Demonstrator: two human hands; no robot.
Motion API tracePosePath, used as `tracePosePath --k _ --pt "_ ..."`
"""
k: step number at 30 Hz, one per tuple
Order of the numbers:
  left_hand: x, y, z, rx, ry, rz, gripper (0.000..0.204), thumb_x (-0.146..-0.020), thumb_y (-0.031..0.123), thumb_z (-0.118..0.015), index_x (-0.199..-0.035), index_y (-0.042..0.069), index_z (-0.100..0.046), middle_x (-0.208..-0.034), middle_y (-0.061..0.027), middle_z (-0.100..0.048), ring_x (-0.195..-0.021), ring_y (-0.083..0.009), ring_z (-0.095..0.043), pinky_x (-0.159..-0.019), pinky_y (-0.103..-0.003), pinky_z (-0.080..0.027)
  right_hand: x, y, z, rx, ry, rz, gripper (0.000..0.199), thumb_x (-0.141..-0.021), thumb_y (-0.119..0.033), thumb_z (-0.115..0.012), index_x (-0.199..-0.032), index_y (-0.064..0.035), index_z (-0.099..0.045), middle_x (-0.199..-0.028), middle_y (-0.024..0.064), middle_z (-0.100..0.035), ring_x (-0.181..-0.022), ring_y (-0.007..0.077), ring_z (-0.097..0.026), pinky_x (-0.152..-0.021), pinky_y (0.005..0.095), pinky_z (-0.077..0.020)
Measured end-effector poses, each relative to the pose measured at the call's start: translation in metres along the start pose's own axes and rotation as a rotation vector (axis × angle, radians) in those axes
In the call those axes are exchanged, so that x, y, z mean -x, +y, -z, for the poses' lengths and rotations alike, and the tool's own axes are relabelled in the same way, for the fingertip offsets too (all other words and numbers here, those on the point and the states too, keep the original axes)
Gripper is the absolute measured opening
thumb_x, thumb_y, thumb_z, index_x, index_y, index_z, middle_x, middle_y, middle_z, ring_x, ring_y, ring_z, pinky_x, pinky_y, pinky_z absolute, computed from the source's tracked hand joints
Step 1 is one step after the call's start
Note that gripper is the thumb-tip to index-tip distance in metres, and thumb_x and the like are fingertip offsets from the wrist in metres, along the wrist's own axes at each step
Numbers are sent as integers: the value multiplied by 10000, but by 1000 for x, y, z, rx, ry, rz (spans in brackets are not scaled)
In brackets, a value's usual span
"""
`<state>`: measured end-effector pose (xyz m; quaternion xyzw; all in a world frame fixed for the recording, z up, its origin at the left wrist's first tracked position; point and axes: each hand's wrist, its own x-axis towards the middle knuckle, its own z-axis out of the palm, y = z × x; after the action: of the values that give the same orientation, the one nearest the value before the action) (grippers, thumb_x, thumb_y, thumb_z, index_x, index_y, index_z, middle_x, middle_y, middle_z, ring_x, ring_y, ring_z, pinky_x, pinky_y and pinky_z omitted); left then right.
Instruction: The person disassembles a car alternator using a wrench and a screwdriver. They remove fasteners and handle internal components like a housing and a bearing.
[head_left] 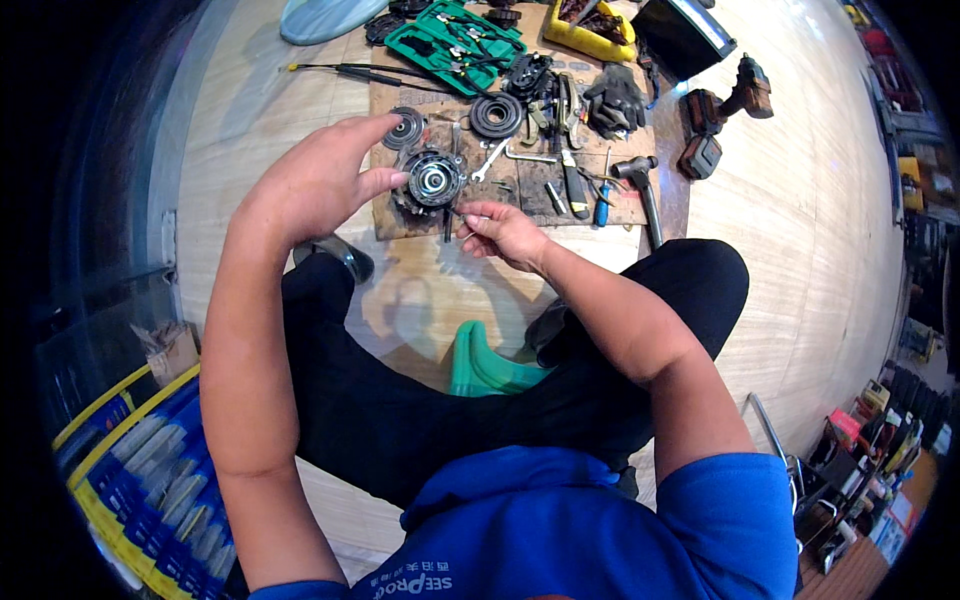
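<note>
My left hand (pixel 318 180) holds a round black and silver pulley-like part (pixel 432 181) at its left rim, thumb and fingers pinched on it. My right hand (pixel 502 230) sits just below and right of the part, its fingertips closed on a thin dark tool (pixel 447 224) that points down from the part's underside. Both hands hover over a brown cardboard sheet (pixel 400 222) laid on the wooden floor. Two more round discs, a grey disc (pixel 405 129) and a black ribbed ring (pixel 496 115), lie on the cardboard beyond the held part.
Wrenches (pixel 490 160), a blue-handled screwdriver (pixel 602 205), a hammer (pixel 645 195), black gloves (pixel 613 98), a green tool case (pixel 455 40), a yellow tray (pixel 590 30) and a cordless drill (pixel 735 95) lie ahead. A green stool (pixel 480 365) stands between my legs. Blue-yellow boxes (pixel 150 480) sit left.
</note>
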<state>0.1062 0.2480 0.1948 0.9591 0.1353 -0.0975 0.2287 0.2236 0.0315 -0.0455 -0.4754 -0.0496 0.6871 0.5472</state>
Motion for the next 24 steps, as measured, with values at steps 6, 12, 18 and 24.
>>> tracePosePath --k 6,12,18,24 --pt "1 5 1 3 -25 23 593 -897 256 -684 -1397 18 -472 -1349 -240 -545 -1251 -388 -515 -1058 -416 -415 -8 5 -9 -81 82 39 181 -1027 -239 -513 -1088 -91 -598 -750 25 -624 -671 118 -627 -568 264 -504" --pt "0 1 -1 -5 -19 11 596 -890 256 -690 -1396 24 -476 -1343 -228 -553 -1240 -384 -523 -1050 -419 -419 -9 0 -23 769 451 253 274 -841 -202 -619 -1025 0 -598 -816 213 -664 -796 355 -667 -753 442 -526" --pt "-5 7 -1 -7 -27 6 594 -890 256 -691 -1393 23 -479 -1336 -232 -556 -1233 -385 -527 -1048 -424 -421 -7 -4 -26 933 607 322 341 -787 -179 -657 -1054 23 -593 -970 285 -667 -938 441 -649 -856 496 -510" --pt "-6 9 -2 -12 -34 2 594 -889 259 -690 -1389 17 -481 -1341 -236 -552 -1241 -389 -523 -1052 -423 -420 -8 0 -27 992 597 313 382 -803 -166 -641 -1106 44 -541 -947 300 -667 -930 456 -648 -854 514 -510"
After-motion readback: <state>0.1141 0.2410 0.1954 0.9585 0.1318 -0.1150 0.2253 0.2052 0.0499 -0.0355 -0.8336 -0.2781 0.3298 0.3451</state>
